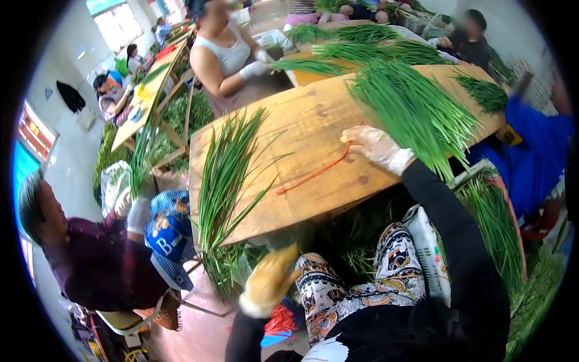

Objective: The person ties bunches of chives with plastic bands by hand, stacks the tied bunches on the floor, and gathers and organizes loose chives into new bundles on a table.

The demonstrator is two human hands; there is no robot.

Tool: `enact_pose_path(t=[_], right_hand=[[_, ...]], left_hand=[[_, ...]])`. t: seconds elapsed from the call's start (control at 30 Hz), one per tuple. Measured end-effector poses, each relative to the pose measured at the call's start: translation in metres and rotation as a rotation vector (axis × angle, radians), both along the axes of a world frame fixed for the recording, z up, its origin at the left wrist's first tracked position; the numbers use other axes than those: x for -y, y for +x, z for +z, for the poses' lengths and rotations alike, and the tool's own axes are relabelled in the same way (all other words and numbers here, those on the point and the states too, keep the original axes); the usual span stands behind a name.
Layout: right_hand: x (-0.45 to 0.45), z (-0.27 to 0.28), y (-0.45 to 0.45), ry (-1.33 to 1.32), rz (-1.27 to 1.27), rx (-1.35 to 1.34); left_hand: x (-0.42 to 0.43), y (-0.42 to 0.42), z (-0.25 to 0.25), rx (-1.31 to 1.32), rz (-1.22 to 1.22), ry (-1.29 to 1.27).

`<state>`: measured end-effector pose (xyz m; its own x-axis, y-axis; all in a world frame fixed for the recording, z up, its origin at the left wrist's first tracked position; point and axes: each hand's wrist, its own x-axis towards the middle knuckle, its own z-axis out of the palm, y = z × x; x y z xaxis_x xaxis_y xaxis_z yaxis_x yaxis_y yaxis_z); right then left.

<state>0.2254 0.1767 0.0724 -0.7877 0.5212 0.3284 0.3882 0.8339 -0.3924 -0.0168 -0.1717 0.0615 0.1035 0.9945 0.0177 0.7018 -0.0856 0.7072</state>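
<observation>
My right hand [380,148], in a pale glove, reaches over the wooden table and pinches one end of a red string [319,172]. The string's other end trails across the boards to the left. Just beyond that hand lies a large heap of green chives [410,102], pale stems toward me. A smaller loose bunch of chives [226,181] rests at the table's left end, its stems past the edge. My left hand [271,277], in a yellowish glove and somewhat blurred, hovers below the table edge left of my knees. Its thumb stands apart from the fingers, and I see nothing in it.
Across the wooden table [301,127] a person [226,63] handles greens. Another person [90,247] sits at left, holding chives. A crate of greens [491,223] stands at my right. Red strings [280,323] lie low, near my left hand.
</observation>
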Motion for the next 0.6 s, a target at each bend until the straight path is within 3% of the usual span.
enact_pose_path(t=[0.07, 0.1, 0.17, 0.23, 0.3, 0.37, 0.43, 0.53, 0.57, 0.6], right_hand=[[-0.012, -0.023, 0.003, 0.154, -0.009, 0.004], [-0.017, -0.034, 0.003, 0.302, -0.005, 0.032], [-0.007, -0.045, 0.000, 0.314, -0.030, 0.251], [0.019, -0.061, -0.002, 0.296, -0.107, 0.212], [0.051, -0.044, -0.004, 0.164, -0.167, 0.284], [0.059, -0.058, -0.003, 0.161, -0.157, 0.156], [0.071, -0.037, 0.016, 0.166, -0.220, 0.110], [0.071, -0.004, 0.086, 0.150, -0.537, -0.251], [0.062, -0.007, 0.124, 0.126, -0.628, -0.430], [0.072, 0.031, 0.163, 0.085, -0.757, -0.382]], left_hand=[[-0.069, 0.038, 0.026, -0.192, -0.055, 0.329], [-0.099, 0.054, 0.025, -0.292, -0.026, 0.314], [-0.157, 0.068, 0.003, -0.570, 0.002, 0.263], [-0.190, 0.053, -0.031, -0.701, -0.032, 0.190], [-0.192, 0.045, -0.022, -0.680, -0.023, 0.094], [-0.190, 0.042, -0.014, -0.690, -0.083, 0.076], [-0.189, 0.039, -0.011, -0.740, -0.090, 0.036], [-0.186, 0.060, 0.010, -0.763, 0.033, 0.252], [-0.182, 0.079, 0.028, -0.698, 0.035, 0.432], [-0.177, 0.100, 0.040, -0.401, 0.048, 0.415]])
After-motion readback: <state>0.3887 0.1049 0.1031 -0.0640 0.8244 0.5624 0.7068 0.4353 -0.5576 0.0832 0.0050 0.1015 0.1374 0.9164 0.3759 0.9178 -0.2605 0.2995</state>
